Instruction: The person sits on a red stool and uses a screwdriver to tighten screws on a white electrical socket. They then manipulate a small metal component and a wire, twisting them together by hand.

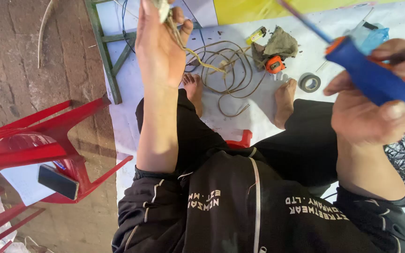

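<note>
Gripped in my right hand [376,112], the blue-handled screwdriver [376,77] is raised over my knee, fingers wrapped tight. Left hand [158,47] pinches a tan wire [226,70] trailing to the white floor sheet [399,28].

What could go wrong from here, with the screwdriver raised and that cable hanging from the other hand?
The screwdriver in the right hand has its shaft pointing toward the left hand; a slip might jab it. The tan cable loops by the bare feet and could snag. The phone on the red chair might slide off.
</note>
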